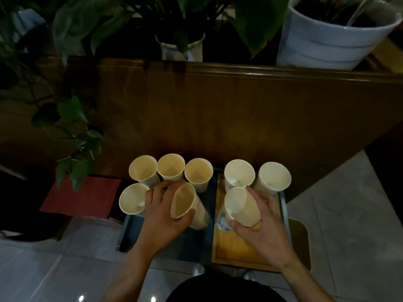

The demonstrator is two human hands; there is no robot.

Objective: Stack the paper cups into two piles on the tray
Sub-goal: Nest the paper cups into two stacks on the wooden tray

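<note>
My left hand (pixel 162 211) grips a tilted paper cup (pixel 184 202) above a dark blue surface (pixel 187 243). My right hand (pixel 261 225) holds another cream paper cup (pixel 241 207) over the wooden tray (pixel 237 251). At the tray's far end stand a single cup (pixel 239 173) and a short stack of nested cups (pixel 274 176). Several loose upright cups stand to the left: three in a back row (pixel 142 171) (pixel 170 167) (pixel 198 172) and one nearer (pixel 132 199), partly behind my left hand.
A tall brown wooden panel (pixel 239 110) rises right behind the cups. Potted plants and a large white pot (pixel 327 42) sit above it. Leaves (pixel 74 158) hang at the left over a red mat (pixel 82 197). Pale floor tiles surround the low table.
</note>
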